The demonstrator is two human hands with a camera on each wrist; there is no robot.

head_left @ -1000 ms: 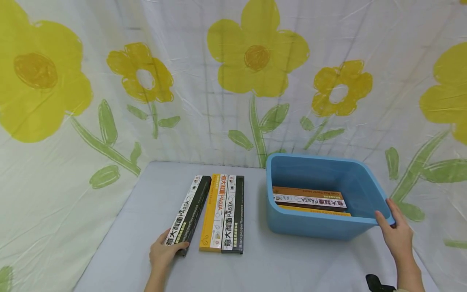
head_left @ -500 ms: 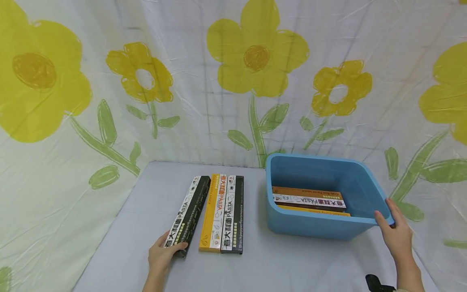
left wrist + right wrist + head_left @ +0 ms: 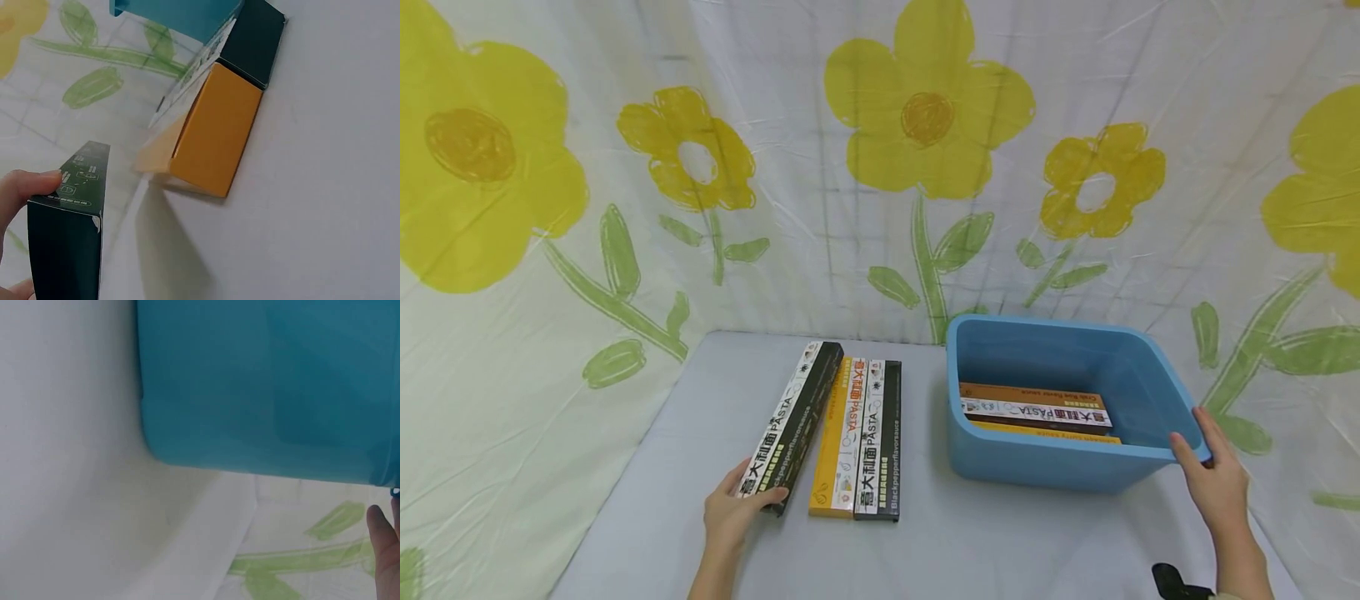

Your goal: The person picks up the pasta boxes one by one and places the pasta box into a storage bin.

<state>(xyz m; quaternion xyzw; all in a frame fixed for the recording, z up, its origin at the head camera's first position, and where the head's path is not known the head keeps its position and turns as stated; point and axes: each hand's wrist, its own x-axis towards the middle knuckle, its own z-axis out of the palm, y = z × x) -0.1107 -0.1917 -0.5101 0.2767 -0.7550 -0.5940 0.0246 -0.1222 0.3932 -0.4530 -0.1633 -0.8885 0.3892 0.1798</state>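
My left hand (image 3: 727, 510) grips the near end of a black-and-white pasta box (image 3: 792, 421), thumb on its dark side. In the left wrist view this box (image 3: 67, 244) is raised off the table, its dark end facing the camera. To its right, a yellow pasta box (image 3: 835, 450) and a second black-and-white pasta box (image 3: 877, 442) lie side by side. My right hand (image 3: 1217, 475) holds the right front corner of a blue bin (image 3: 1037, 465) by the rim. Inside the bin lie an orange-brown pasta box (image 3: 1030, 395) and others partly hidden by the front wall.
A white table (image 3: 985, 542) carries the bin and boxes. Behind and beside it hangs a white curtain (image 3: 790, 275) printed with yellow flowers. A small black object (image 3: 1172, 582) shows near my right wrist.
The black-and-white pasta box in my left hand has risen, its far end now overlapping the yellow box's top corner in the head view. My right hand and the bin have stayed put.
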